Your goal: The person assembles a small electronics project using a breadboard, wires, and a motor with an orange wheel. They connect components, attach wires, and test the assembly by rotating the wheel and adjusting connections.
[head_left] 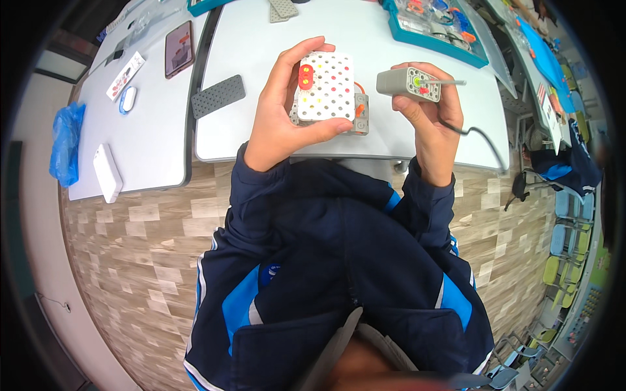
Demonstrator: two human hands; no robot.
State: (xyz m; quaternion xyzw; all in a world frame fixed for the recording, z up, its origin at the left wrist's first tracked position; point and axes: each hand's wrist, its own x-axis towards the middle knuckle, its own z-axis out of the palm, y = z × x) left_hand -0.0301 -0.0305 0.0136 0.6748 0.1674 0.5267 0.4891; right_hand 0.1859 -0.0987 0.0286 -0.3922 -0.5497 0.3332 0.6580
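My left hand [280, 107] is closed round a white perforated building block [329, 88], thumb along its near edge and fingers behind it. A red two-hole connector [306, 77] sits on the block's left side, and red and yellow pegs show in some holes. Behind its right edge, grey pieces with an orange part [360, 112] stick out; how they join the block is hidden. In my right hand [427, 107] is a grey motor [398, 83], gripped between thumb and fingers. From its yellow-green hub a thin metal axle [447, 82] points right. A black cable [479, 132] runs past that hand.
A dark grey perforated plate [219, 96] lies left of my left hand. Farther left are a phone [178, 49], a white box-shaped item [107, 173] and a blue plastic bag [67, 144]. At the back right stands a teal parts tray [479, 60]. Light grey plates [282, 9] lie at the far edge.
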